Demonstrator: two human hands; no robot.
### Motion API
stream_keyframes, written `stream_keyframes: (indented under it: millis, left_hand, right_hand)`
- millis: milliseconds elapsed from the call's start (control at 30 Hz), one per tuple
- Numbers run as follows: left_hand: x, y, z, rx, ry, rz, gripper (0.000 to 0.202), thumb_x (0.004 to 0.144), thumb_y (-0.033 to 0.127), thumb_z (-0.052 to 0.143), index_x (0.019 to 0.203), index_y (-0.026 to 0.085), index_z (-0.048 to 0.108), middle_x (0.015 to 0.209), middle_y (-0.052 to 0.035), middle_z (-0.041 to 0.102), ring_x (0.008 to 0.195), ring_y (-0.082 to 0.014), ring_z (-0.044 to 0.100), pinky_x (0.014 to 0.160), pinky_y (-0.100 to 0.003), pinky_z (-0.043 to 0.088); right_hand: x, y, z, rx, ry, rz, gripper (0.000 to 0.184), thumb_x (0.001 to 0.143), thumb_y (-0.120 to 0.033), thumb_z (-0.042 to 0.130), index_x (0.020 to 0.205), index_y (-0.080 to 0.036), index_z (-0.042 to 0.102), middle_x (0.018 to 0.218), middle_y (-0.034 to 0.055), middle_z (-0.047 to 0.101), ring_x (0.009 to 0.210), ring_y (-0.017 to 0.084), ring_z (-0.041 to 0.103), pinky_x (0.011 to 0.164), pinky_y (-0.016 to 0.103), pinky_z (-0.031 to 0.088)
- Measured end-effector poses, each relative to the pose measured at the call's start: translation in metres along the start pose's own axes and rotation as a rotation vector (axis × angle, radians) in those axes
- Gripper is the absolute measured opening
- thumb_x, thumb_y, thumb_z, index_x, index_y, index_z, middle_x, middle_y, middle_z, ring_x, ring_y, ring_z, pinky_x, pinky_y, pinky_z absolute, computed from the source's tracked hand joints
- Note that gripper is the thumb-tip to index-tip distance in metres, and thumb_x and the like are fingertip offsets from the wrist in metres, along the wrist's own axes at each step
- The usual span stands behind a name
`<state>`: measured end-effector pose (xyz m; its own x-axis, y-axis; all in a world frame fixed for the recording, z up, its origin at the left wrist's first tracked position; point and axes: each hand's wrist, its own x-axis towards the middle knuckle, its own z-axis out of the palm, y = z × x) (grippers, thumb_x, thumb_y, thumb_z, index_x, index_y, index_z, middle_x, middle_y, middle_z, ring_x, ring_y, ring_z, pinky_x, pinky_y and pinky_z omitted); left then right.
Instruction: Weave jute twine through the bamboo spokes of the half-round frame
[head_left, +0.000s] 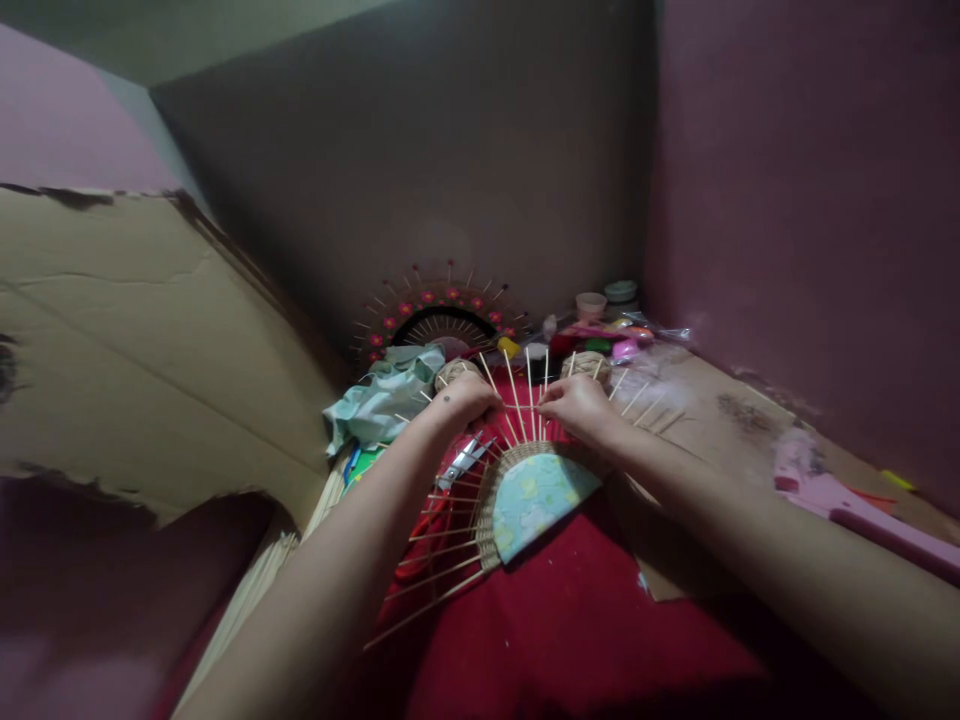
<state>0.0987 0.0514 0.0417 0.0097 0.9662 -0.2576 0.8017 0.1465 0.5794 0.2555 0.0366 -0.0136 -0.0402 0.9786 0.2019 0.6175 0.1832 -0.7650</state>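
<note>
A half-round fan frame (536, 505) lies in front of me, its base covered in light blue patterned fabric with a woven twine band around the curve. Thin sticks (513, 385) radiate outward from it. At the upper sticks, my left hand (471, 397) is closed in a pinch. My right hand (579, 405) pinches a little to its right. A thin strand of twine (522, 407) seems to run across the sticks between them. Behind each hand sits a ball of twine, one on the left (456, 372) and one on the right (586, 366). Red-handled scissors (459, 468) lie under the left sticks.
A decorated fan with pink flowers (442, 300) leans against the back wall. Crumpled light green cloth (386, 395) lies at left, near a large cardboard sheet (150, 360). Small cups (591, 305) and plastic packets stand at back right. A pink tool (847, 500) lies on the right.
</note>
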Motion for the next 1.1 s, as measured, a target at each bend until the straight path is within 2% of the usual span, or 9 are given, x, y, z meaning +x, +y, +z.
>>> stream_keyframes:
  millis: [133, 367, 533, 700, 800, 900, 1000, 1100]
  left_hand:
    - [0.001, 0.000, 0.003, 0.037, 0.023, 0.002, 0.019, 0.064, 0.019, 0.057, 0.047, 0.012, 0.050, 0.033, 0.0024, 0.043, 0.028, -0.0082, 0.038, 0.035, -0.022, 0.034]
    - [0.004, -0.003, 0.002, 0.047, 0.001, 0.003, 0.022, 0.066, 0.025, 0.061, 0.050, 0.011, 0.053, 0.035, 0.0021, 0.045, 0.030, -0.0085, 0.039, 0.036, -0.022, 0.034]
    - [0.002, -0.009, -0.005, -0.172, -0.041, 0.105, 0.022, 0.069, 0.024, 0.061, 0.054, 0.011, 0.053, 0.040, 0.0020, 0.049, 0.029, -0.0067, 0.039, 0.032, -0.020, 0.029]
    - [-0.009, -0.011, -0.012, -0.496, 0.076, 0.236, 0.010, 0.072, 0.020, 0.055, 0.065, 0.012, 0.054, 0.045, 0.0029, 0.052, 0.029, -0.0052, 0.039, 0.030, -0.017, 0.024]
    - [-0.023, -0.011, -0.009, -0.615, 0.148, 0.296, 0.009, 0.072, 0.019, 0.053, 0.066, 0.013, 0.052, 0.045, 0.0030, 0.051, 0.029, -0.0044, 0.037, 0.030, -0.016, 0.022]
    - [-0.041, -0.008, 0.007, -0.618, 0.183, 0.364, 0.010, 0.074, 0.020, 0.053, 0.067, 0.013, 0.052, 0.045, 0.0035, 0.049, 0.031, -0.0043, 0.038, 0.032, -0.016, 0.026]
    - [-0.065, -0.004, 0.037, -0.468, 0.177, 0.464, 0.014, 0.078, 0.024, 0.050, 0.071, 0.014, 0.054, 0.046, 0.0037, 0.049, 0.033, -0.0048, 0.039, 0.035, -0.017, 0.030]
    - [-0.093, 0.000, 0.076, -0.185, 0.212, 0.762, 0.018, 0.083, 0.027, 0.045, 0.077, 0.015, 0.058, 0.059, 0.0008, 0.057, 0.046, -0.0059, 0.048, 0.046, -0.019, 0.037]
  right_hand:
    - [-0.002, 0.002, 0.002, -0.033, 0.038, -0.069, 0.015, 0.065, -0.015, 0.056, 0.068, -0.016, 0.071, 0.066, 0.0047, 0.067, 0.067, 0.014, 0.059, 0.063, 0.022, 0.040]
    - [0.000, 0.003, 0.003, -0.014, 0.047, -0.043, 0.016, 0.065, -0.016, 0.056, 0.067, -0.015, 0.071, 0.059, 0.0042, 0.065, 0.060, 0.014, 0.057, 0.056, 0.022, 0.039]
    - [0.000, 0.003, 0.000, 0.015, 0.034, -0.021, 0.015, 0.062, -0.013, 0.056, 0.065, -0.014, 0.071, 0.056, 0.0026, 0.064, 0.054, 0.012, 0.055, 0.055, 0.021, 0.039]
    - [0.000, 0.005, 0.001, 0.028, 0.042, -0.011, 0.015, 0.061, -0.011, 0.056, 0.065, -0.014, 0.070, 0.055, 0.0023, 0.064, 0.056, 0.013, 0.056, 0.055, 0.021, 0.039]
    - [-0.001, 0.005, 0.002, 0.033, 0.042, -0.017, 0.015, 0.062, -0.011, 0.056, 0.064, -0.014, 0.070, 0.058, 0.0030, 0.065, 0.060, 0.013, 0.058, 0.056, 0.021, 0.039]
    - [-0.002, 0.005, 0.001, 0.030, 0.048, -0.026, 0.015, 0.064, -0.012, 0.054, 0.063, -0.015, 0.069, 0.059, 0.0028, 0.065, 0.061, 0.014, 0.058, 0.056, 0.021, 0.039]
    - [-0.004, 0.004, 0.000, 0.017, 0.048, -0.042, 0.015, 0.065, -0.014, 0.054, 0.064, -0.015, 0.069, 0.060, 0.0025, 0.066, 0.063, 0.014, 0.059, 0.057, 0.021, 0.039]
    - [-0.004, 0.005, 0.000, 0.000, 0.042, -0.062, 0.015, 0.065, -0.014, 0.055, 0.066, -0.015, 0.070, 0.062, 0.0028, 0.067, 0.065, 0.015, 0.060, 0.060, 0.021, 0.040]
